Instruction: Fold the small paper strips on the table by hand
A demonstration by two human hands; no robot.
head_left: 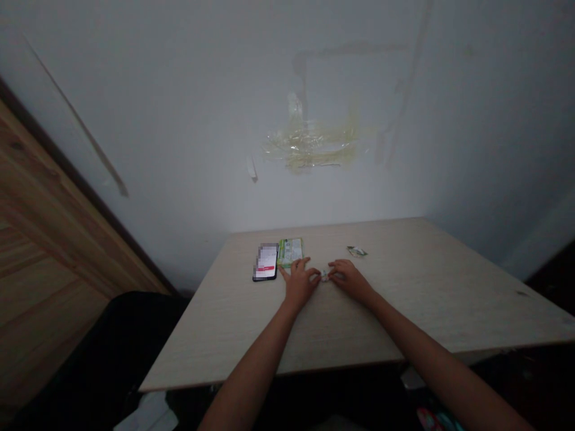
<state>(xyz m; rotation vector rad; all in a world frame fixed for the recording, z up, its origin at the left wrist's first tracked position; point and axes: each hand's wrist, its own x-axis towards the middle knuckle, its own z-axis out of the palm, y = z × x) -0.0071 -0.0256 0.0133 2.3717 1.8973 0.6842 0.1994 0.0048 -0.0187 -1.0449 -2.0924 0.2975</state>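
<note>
A small whitish piece with coloured marks (324,276), perhaps folded paper, lies low over the table between my two hands. The thumb and a finger of my left hand (300,282) pinch its left side, while the other fingers spread toward a green and white printed packet (291,250). From the other side, my right hand (353,281) closes its thumb and forefinger on the piece's right end. What the piece is exactly is too small to tell. A little beyond my right hand rests a thin, pointed green and white folded piece (357,251).
A phone (266,263) with its screen lit lies left of the packet on the pale wooden table (431,299). Behind the table rises a white wall (188,120) with peeling tape (314,143). A wooden panel (45,239) and a dark object (130,335) stand at left.
</note>
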